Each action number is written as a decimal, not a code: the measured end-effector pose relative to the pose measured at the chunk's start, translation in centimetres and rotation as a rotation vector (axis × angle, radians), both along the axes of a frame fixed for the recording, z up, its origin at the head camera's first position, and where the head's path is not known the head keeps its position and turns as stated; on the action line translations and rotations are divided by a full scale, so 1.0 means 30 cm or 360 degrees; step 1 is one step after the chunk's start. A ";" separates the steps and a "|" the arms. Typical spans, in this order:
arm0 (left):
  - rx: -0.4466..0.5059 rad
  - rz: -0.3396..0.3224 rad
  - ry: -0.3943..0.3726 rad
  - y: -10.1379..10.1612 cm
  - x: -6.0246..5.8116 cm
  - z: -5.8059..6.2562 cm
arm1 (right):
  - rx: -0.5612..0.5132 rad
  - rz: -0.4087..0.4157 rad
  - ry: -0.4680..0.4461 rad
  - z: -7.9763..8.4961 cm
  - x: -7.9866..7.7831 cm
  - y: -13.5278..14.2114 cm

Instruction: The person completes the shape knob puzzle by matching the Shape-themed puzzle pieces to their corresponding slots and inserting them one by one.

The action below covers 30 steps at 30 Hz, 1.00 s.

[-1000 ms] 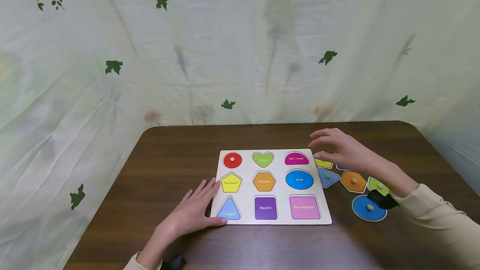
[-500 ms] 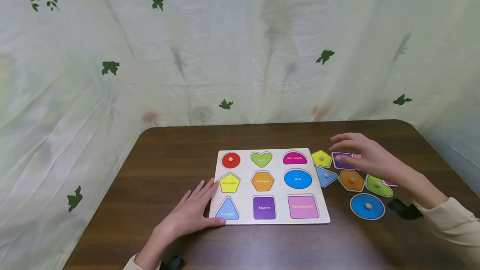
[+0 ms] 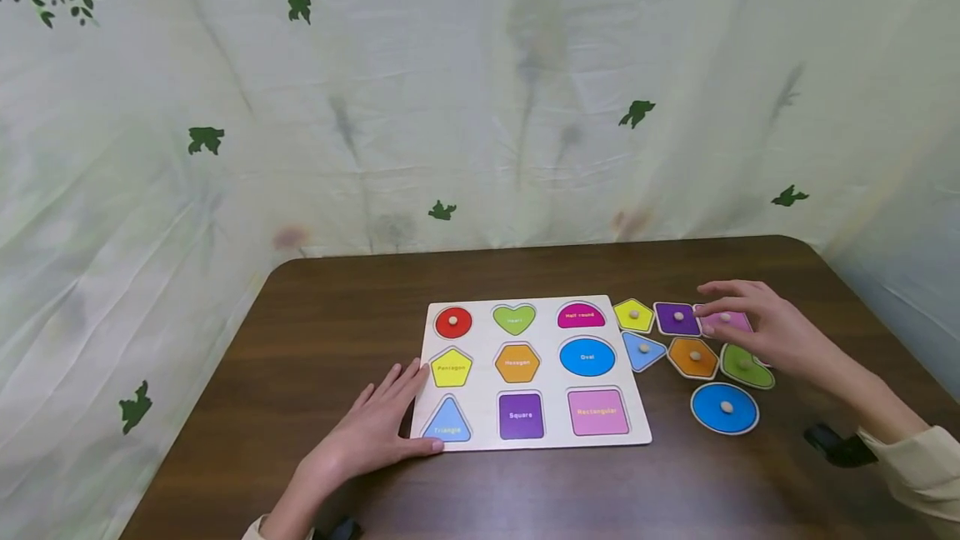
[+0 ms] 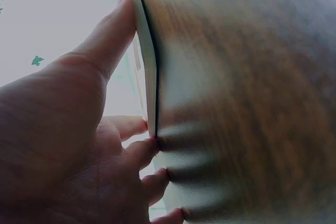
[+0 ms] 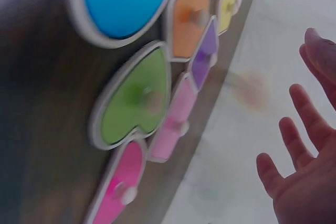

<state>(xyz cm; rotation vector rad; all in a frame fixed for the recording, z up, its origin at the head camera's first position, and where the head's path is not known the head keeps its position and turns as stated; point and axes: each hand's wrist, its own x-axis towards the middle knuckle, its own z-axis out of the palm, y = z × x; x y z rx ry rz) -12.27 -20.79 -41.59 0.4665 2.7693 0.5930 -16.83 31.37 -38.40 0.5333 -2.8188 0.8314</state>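
My left hand point(image 3: 367, 423) rests at the lower left corner of a white shape puzzle board point(image 3: 482, 390). Its thumb lies on the front edge and its spread fingers touch the left side. In the board's top left recess sits a red circle piece point(image 3: 444, 323) with a knob. Over the loose pieces on the right hovers my right hand point(image 3: 787, 336), fingers apart and holding nothing. Closest beneath it are a pink rectangle piece point(image 3: 731, 320) and a green heart piece point(image 3: 738, 367). A magenta half-round piece point(image 5: 110, 195) shows only in the right wrist view.
Right of the board lie a yellow pentagon point(image 3: 626, 321), purple square point(image 3: 667, 323), blue triangle point(image 3: 636, 350), orange hexagon point(image 3: 684, 363) and blue oval point(image 3: 708, 415), all knobbed. Behind the brown table point(image 3: 360, 298) hangs a pale leaf-print curtain point(image 3: 480, 107).
My right hand has moved right, from the board's upper right corner to above the pink rectangle, uncovering the pentagon and square. The left hand stays on the board. The head view has shifted slightly.
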 end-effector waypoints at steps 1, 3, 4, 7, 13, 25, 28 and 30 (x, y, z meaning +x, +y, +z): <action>0.0000 0.0000 0.0000 -0.001 0.001 0.000 | 0.0013 0.0000 0.0012 -0.005 0.006 0.009; 0.0001 0.0004 0.0001 -0.001 0.001 0.000 | 0.0035 0.0002 0.0053 -0.016 0.015 0.026; 0.0000 0.0007 0.0000 -0.001 0.000 0.000 | 0.0040 0.0001 0.0067 -0.020 0.022 0.035; -0.0014 0.0022 -0.0013 0.000 -0.004 -0.003 | 0.0057 -0.0022 0.0067 -0.036 0.037 0.059; -0.0015 0.0019 -0.0015 0.000 -0.004 -0.004 | 0.0058 -0.0065 0.0002 -0.067 0.062 0.104; -0.0007 0.0016 -0.0015 -0.001 -0.006 -0.009 | 0.0082 -0.0179 -0.0165 -0.125 0.077 0.174; 0.0002 0.0012 -0.0011 -0.002 -0.006 -0.010 | 0.0085 -0.0199 -0.0179 -0.135 0.073 0.184; 0.0009 0.0005 -0.0006 -0.002 -0.004 -0.009 | 0.0089 -0.0216 -0.0209 -0.139 0.068 0.188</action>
